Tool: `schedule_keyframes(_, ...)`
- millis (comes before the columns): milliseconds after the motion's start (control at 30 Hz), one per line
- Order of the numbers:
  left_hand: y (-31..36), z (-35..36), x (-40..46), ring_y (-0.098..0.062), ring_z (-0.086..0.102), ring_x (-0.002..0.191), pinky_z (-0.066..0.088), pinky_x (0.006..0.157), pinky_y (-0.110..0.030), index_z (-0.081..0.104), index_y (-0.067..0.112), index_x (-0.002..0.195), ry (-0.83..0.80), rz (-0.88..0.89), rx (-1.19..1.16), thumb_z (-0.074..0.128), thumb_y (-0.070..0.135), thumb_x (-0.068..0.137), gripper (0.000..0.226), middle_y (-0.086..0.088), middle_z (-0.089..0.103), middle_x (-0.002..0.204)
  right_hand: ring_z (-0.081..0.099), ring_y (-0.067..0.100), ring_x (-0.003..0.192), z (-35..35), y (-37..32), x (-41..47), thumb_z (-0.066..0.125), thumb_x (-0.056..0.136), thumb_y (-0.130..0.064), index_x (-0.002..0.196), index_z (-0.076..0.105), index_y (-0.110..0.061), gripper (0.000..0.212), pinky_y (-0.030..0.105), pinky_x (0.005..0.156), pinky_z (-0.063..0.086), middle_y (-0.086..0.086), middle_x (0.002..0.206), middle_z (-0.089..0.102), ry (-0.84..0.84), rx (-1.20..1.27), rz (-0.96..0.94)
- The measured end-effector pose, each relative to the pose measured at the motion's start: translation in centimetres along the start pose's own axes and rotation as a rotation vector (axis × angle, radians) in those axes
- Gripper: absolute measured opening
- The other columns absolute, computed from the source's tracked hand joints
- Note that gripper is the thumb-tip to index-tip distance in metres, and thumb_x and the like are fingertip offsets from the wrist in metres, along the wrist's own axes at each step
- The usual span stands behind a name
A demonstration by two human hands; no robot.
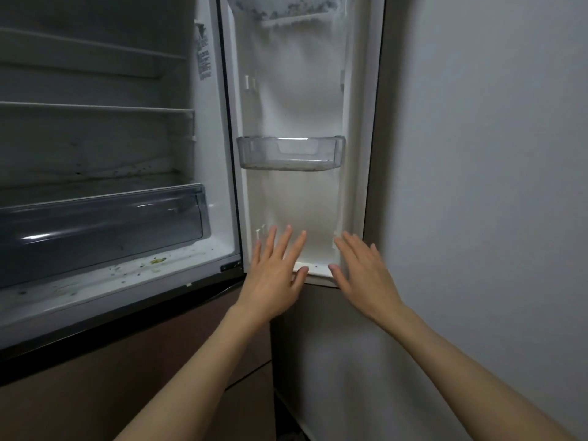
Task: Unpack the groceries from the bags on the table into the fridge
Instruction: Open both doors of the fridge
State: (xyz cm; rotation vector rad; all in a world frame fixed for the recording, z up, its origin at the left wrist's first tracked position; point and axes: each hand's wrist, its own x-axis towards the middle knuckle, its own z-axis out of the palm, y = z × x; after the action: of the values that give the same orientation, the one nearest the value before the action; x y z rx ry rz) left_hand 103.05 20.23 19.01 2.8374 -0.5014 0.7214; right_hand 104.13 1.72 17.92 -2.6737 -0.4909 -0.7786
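The fridge (203,198) stands open in front of me, its white door (302,100) swung to the right. My left hand (273,268) and my right hand (362,272) are both spread flat, fingers straight, in front of the door's lower inner panel near its bottom edge. Neither holds anything. Whether the palms touch the panel I cannot tell. One clear plastic door bin (291,152) hangs at mid height, with nothing in it. Inside the fridge are bare shelves (95,108) and a clear drawer (101,218). No bags or groceries are in view.
Crumbs and a yellowish stain lie on the fridge floor (152,262) in front of the drawer. A grey wall (477,154) runs along the right, close behind the open door. Brown lower fridge panels (127,377) sit below the compartment.
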Motion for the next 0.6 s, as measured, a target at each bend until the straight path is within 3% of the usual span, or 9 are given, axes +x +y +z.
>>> schedule_keyframes(100,-2.0,0.5,-3.9,-0.022,-0.026,0.140,-0.013,0.113,-0.042,-0.007,0.035,0.146,-0.024,-0.107,0.026,0.033,0.043,0.097,0.064,0.000,-0.016,0.157,0.051,0.031,0.125,1.4,-2.3,-0.8,0.037,0.087,-0.045,0.132,0.049,-0.011,0.057,0.055,0.101,0.039,0.015,0.135,0.053,-0.047,-0.078,-0.156)
schedule_keyframes(200,-5.1,0.1,-6.8,-0.022,-0.029,0.138,-0.013,0.113,-0.045,-0.014,0.039,0.142,-0.082,-0.231,0.061,0.032,0.044,0.097,0.064,-0.001,-0.021,0.155,0.048,0.031,0.128,3.8,-5.7,-0.6,0.046,0.088,-0.043,0.135,0.045,-0.015,0.055,0.054,0.103,0.035,0.013,0.137,0.051,-0.071,-0.091,-0.268)
schedule_keyframes(367,-11.5,-2.5,-10.1,-0.023,-0.026,0.140,-0.011,0.114,-0.043,-0.007,0.034,0.147,-0.018,-0.382,0.115,0.032,0.041,0.098,0.062,-0.002,-0.018,0.156,0.049,0.030,0.127,7.5,-12.7,1.4,0.066,0.080,-0.038,0.135,0.047,-0.014,0.063,0.055,0.101,0.036,0.014,0.137,0.052,-0.095,-0.025,-0.402)
schedule_keyframes(433,-14.3,-3.4,-11.3,-0.023,-0.025,0.141,-0.010,0.115,-0.043,-0.005,0.033,0.148,0.000,-0.447,0.145,0.031,0.041,0.099,0.061,-0.003,-0.017,0.156,0.041,0.029,0.133,9.1,-15.4,2.9,0.063,0.084,-0.037,0.138,0.043,-0.015,0.062,0.053,0.107,0.028,0.013,0.144,0.044,-0.111,0.030,-0.440)
schedule_keyframes(533,-18.5,-3.8,-12.7,-0.024,-0.023,0.142,-0.008,0.116,-0.042,-0.004,0.032,0.148,0.025,-0.526,0.135,0.031,0.040,0.099,0.061,-0.003,-0.017,0.156,0.013,0.022,0.145,11.9,-18.8,5.5,0.046,0.095,-0.038,0.148,0.022,-0.021,0.060,0.041,0.116,0.005,0.006,0.157,0.018,-0.161,0.182,-0.405)
schedule_keyframes(600,-21.6,-3.7,-12.9,-0.024,-0.021,0.142,-0.004,0.117,-0.044,-0.002,0.032,0.148,0.036,-0.573,0.111,0.032,0.039,0.099,0.061,-0.003,-0.016,0.157,0.006,0.018,0.146,13.8,-20.9,7.7,0.042,0.097,-0.038,0.149,0.016,-0.023,0.060,0.037,0.117,-0.001,0.002,0.158,0.011,-0.184,0.260,-0.365)
